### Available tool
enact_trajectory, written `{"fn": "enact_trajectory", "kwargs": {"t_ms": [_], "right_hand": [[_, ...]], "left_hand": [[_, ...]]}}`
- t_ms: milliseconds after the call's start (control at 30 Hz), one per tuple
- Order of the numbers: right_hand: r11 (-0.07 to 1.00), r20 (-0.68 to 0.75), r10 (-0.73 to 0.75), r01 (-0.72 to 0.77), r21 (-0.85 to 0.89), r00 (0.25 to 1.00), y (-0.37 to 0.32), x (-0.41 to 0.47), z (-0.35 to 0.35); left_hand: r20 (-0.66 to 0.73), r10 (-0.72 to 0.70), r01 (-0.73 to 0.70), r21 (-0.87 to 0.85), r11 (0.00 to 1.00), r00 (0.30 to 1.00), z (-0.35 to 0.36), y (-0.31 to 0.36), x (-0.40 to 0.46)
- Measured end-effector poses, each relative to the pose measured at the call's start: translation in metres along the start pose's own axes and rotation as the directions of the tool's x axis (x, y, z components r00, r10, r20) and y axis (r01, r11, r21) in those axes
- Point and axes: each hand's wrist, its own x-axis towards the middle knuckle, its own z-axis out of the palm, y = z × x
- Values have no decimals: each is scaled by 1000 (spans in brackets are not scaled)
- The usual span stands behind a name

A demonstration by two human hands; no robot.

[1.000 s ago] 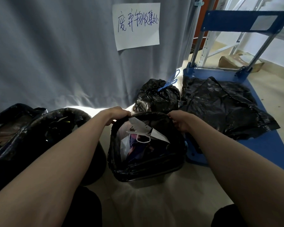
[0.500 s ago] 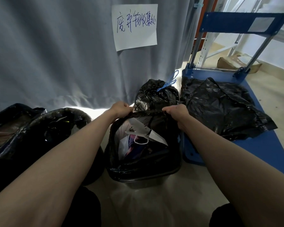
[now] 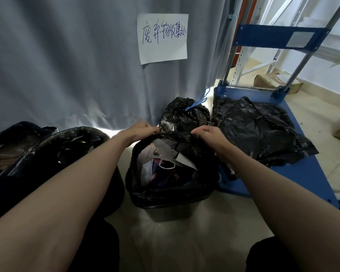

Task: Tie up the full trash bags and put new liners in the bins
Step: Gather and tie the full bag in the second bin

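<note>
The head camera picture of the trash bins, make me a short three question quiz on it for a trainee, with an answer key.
1. True or false: the tied black trash bag with the blue drawstring lies on the blue platform cart.
2. Which part of the black plastic liner in the middle bin do the left hand and right hand grip? A) far rim B) near rim C) bottom
3. Fill in: the loose, crumpled black plastic bags rest on the ____.

Key: 1 false, it sits on the floor beside the cart; 2 A; 3 blue platform cart.
</note>
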Motion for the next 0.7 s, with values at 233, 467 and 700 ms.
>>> {"fn": "enact_trajectory", "kwargs": {"t_ms": [233, 467, 700], "right_hand": [[933, 10, -157, 151, -326, 988, -3, -1, 13], [838, 96, -361, 367, -404, 928, -21, -5, 23], [734, 97, -472, 451, -508, 876, -20, -16, 19]], "left_hand": [[-90, 157, -151, 73, 986, 984, 2, -16, 4], [23, 385, -361, 400, 842, 923, 3, 0, 0], [-123, 503, -299, 675, 674, 856, 3, 5, -9]]}}
